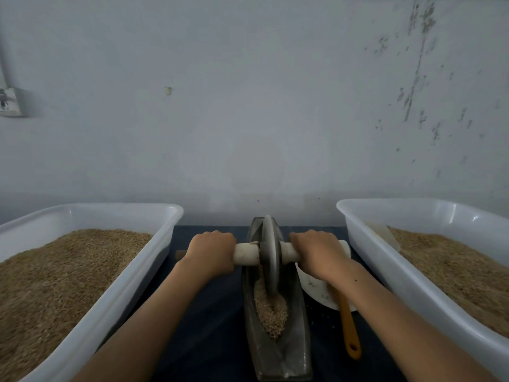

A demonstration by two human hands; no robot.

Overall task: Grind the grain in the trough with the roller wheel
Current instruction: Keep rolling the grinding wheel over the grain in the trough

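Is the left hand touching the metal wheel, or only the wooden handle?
Apart. The head view shows the left hand gripping the wooden handle, with bare handle visible between its fingers and the wheel.

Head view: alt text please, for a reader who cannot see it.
Both hands, left hand and right hand, grip the wooden axle of a roller wheel standing in a dark trough of grain. White tubs of grain flank it; an orange-handled tool lies to the right.

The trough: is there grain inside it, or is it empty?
Not empty. The trough holds grain piled in its channel at the near end, just before the roller wheel.
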